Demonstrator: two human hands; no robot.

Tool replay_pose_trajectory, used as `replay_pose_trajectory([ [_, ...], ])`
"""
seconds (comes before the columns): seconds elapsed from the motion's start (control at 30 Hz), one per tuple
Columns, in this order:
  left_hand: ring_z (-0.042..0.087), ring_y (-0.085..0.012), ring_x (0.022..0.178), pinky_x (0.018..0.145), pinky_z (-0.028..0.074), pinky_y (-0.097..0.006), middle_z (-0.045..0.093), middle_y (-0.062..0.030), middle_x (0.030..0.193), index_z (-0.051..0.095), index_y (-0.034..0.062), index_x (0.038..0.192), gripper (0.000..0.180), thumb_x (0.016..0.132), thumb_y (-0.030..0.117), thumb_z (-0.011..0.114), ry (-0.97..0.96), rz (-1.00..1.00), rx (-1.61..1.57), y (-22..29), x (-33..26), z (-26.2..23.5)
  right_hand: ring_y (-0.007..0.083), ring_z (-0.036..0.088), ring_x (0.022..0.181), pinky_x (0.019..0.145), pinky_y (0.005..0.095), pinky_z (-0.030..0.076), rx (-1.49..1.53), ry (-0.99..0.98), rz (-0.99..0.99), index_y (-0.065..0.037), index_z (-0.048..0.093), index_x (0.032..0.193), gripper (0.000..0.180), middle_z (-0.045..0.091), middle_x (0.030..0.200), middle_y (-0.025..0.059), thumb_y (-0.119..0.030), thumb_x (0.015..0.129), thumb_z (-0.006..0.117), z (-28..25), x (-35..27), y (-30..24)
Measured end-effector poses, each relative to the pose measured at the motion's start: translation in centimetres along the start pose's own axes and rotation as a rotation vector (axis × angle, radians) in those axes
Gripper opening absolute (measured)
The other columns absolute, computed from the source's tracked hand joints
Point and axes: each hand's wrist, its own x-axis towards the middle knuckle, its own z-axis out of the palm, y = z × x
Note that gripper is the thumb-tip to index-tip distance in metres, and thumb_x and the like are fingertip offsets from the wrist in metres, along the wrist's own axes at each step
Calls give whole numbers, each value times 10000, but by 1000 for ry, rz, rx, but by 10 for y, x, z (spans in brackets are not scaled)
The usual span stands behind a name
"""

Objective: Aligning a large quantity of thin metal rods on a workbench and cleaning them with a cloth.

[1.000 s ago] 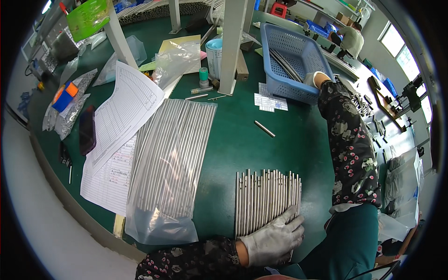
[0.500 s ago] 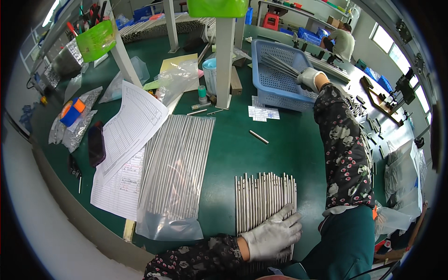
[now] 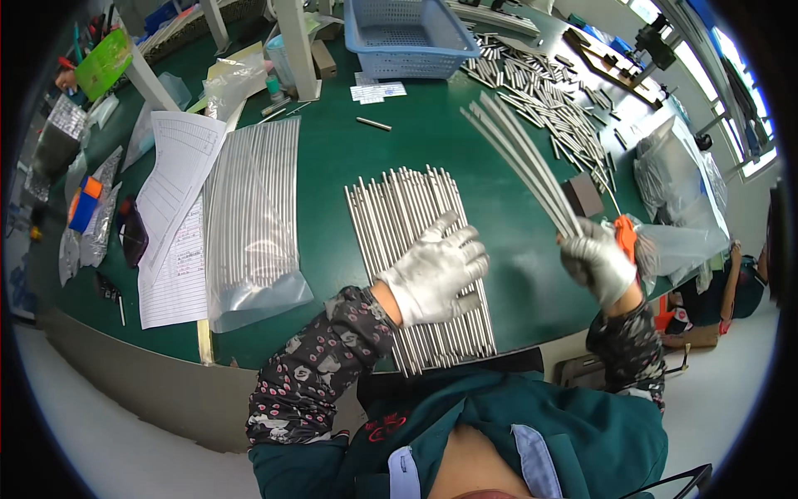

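A flat row of long metal rods (image 3: 401, 212) lies on the green table (image 3: 332, 158) in front of me. My left hand (image 3: 434, 270), in a pale work glove, rests flat on the near part of that row with fingers spread. To the right, above the table's near edge, my gloved right hand (image 3: 596, 264) grips a fanned bunch of metal rods (image 3: 519, 158) by their lower ends, the rods pointing up and to the left.
A clear bag of rods (image 3: 249, 216) and printed sheets (image 3: 176, 224) lie to the left. A blue basket (image 3: 405, 35) stands at the back, with a heap of short metal pins (image 3: 544, 91) to its right. Clear plastic bags (image 3: 677, 187) sit at the far right.
My right hand came back from the blue basket holding a bunch of rods and is now near the table's front edge. My left hand stayed on the row of rods. The view shifted.
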Motion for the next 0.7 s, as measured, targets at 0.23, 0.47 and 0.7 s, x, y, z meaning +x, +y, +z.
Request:
replay_pose_trajectory([
  [0.23, 460, -254, 1266, 1139, 239, -490, 572, -85, 1220, 618, 69, 1145, 504, 760, 394, 639, 52, 48, 54, 6, -3, -5, 229, 625, 555, 528, 359, 499, -592, 51, -50, -16, 588, 915, 260, 622, 650, 126, -265, 849, 620, 39, -35, 79],
  [0.47, 323, -370, 1364, 1134, 213, -526, 387, -172, 1438, 433, 114, 1392, 692, 871, 557, 540, 274, -428, 266, 2, -61, -6, 371, 654, 726, 680, 446, 519, -1150, 93, -415, -45, 619, 892, 426, 653, 725, 189, -467, 840, 606, 35, -29, 48],
  [0.7, 222, -476, 1378, 1134, 152, -585, 286, -244, 1477, 339, 118, 1460, 812, 809, 502, 635, 133, -608, 266, 5, -68, 11, 352, 665, 783, 703, 447, 527, -1172, 167, -495, -14, 552, 1062, 416, 670, 830, 186, -363, 842, 607, 41, 1, 57],
])
